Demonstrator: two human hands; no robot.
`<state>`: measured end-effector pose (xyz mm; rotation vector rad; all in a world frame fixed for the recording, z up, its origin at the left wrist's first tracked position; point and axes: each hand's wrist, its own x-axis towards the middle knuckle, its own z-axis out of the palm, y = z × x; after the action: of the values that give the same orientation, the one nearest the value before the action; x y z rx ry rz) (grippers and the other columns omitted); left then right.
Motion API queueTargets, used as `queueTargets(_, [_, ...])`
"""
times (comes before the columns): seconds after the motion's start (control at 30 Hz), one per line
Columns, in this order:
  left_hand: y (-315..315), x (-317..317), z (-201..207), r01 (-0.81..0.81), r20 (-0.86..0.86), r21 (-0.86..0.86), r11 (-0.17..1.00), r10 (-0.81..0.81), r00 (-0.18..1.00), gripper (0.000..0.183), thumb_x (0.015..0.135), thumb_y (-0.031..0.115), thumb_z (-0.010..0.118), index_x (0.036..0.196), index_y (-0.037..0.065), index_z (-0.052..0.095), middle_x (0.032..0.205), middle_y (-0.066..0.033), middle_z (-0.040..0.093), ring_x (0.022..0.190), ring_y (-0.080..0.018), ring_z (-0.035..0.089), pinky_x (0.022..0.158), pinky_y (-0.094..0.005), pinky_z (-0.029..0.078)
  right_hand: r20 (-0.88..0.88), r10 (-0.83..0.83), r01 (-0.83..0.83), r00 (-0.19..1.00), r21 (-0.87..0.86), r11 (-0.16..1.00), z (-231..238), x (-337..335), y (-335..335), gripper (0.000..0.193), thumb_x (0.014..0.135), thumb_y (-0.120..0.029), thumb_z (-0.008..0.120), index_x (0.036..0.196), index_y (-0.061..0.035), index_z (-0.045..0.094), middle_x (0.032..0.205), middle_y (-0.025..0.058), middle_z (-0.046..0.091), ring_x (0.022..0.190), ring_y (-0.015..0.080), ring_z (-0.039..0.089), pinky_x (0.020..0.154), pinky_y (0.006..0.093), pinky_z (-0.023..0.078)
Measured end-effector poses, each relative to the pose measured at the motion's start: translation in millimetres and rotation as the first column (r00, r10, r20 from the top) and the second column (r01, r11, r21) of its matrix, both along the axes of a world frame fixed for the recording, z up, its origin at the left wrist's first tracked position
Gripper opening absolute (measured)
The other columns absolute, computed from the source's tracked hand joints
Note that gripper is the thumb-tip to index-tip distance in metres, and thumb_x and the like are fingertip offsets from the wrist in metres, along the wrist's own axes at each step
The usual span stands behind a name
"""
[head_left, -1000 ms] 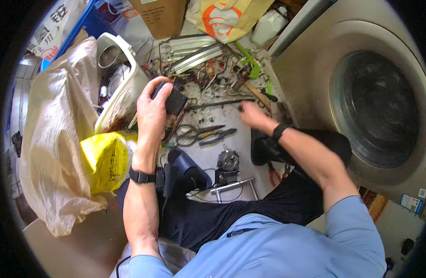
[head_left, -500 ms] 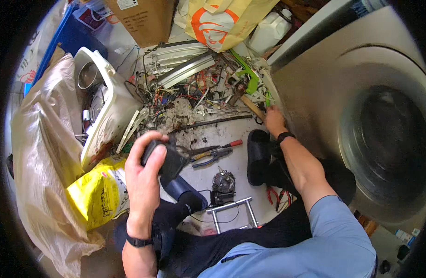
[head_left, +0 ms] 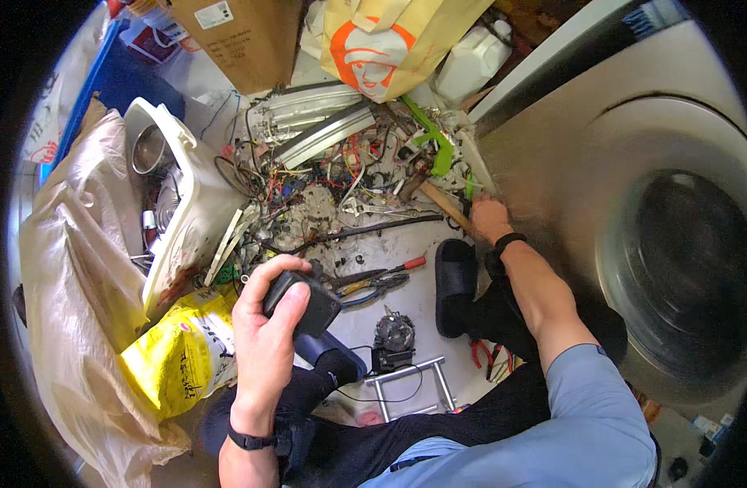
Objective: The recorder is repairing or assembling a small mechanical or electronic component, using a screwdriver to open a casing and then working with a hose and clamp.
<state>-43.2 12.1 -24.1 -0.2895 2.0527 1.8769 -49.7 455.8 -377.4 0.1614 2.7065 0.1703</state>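
Note:
My left hand (head_left: 264,346) is raised over the floor, its fingers and thumb wrapped round a black boxy object (head_left: 315,312) with rounded edges. My right hand (head_left: 491,220) reaches down beside the wooden handle of a hammer (head_left: 443,203), close to the metal drum-fronted appliance. Its fingers are curled and partly hidden. A narrow green and black piece (head_left: 469,187) shows just beyond them; whether they grip it is unclear. Between my feet lie pliers (head_left: 375,289), a red-handled tool (head_left: 412,263) and a round dark motor-like part (head_left: 394,332).
Scrap wires and metal strips (head_left: 329,134) heap up ahead. A white bin (head_left: 196,191) tilts at left beside a yellow bag (head_left: 178,354). The appliance (head_left: 544,163) walls off the right. A metal frame (head_left: 406,372) and red-handled pliers (head_left: 481,354) lie near my legs.
My left hand has shifted slightly right and turned, so more of the black object's flat side shows. My right hand stays beside the hammer handle. The whole view has tilted a little.

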Motion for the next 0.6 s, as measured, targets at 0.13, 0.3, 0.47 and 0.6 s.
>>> queueTargets(0.13, [-7,5,-6,-0.001,-0.032,0.035,0.999,0.002,0.999,0.025,0.098,0.014,0.070,0.121,0.005,0.069,0.108,-0.0004,0.068,0.095,-0.0097,0.061,0.085,-0.0259,0.052,0.219,0.019,-0.007,0.976,-0.057,0.998,66,-18,-25,0.027,0.089,-0.016,0.063,0.107,-0.0009,0.078,0.110,0.0239,0.076,0.101,0.0398,0.075,0.083,0.0492,0.062])
queueTargets(0.3, [-6,7,-12,0.016,-0.079,0.143,0.990,-0.005,0.997,0.027,0.097,0.015,0.072,0.122,0.008,0.069,0.106,-0.0004,0.067,0.093,-0.0098,0.061,0.082,-0.0257,0.052,0.114,0.139,-0.129,0.984,-0.088,0.988,178,-28,-39,0.026,0.086,-0.017,0.061,0.097,-0.0008,0.078,0.098,0.0263,0.076,0.095,0.0430,0.074,0.084,0.0510,0.060])
queueTargets(0.47, [-24,11,-14,-0.031,-0.078,0.162,0.986,0.044,0.996,0.032,0.093,0.015,0.074,0.124,0.009,0.069,0.101,0.0010,0.066,0.089,-0.0093,0.061,0.077,-0.0251,0.052,-0.006,0.254,-0.248,0.967,-0.230,0.941,301,-26,-65,0.032,0.087,-0.016,0.060,0.109,0.0020,0.075,0.101,0.0268,0.075,0.096,0.0495,0.070,0.087,0.0538,0.057])
queueTargets(0.6, [-27,14,-24,-0.087,-0.066,0.228,0.970,0.105,0.992,0.036,0.088,0.012,0.078,0.123,0.010,0.069,0.099,0.0014,0.065,0.083,-0.0091,0.060,0.068,-0.0262,0.052,-0.415,0.026,-0.346,0.909,-0.722,0.599,379,16,-118,0.038,0.091,-0.026,0.070,0.113,0.0046,0.074,0.090,0.0176,0.077,0.075,0.0296,0.073,0.070,0.0406,0.056])
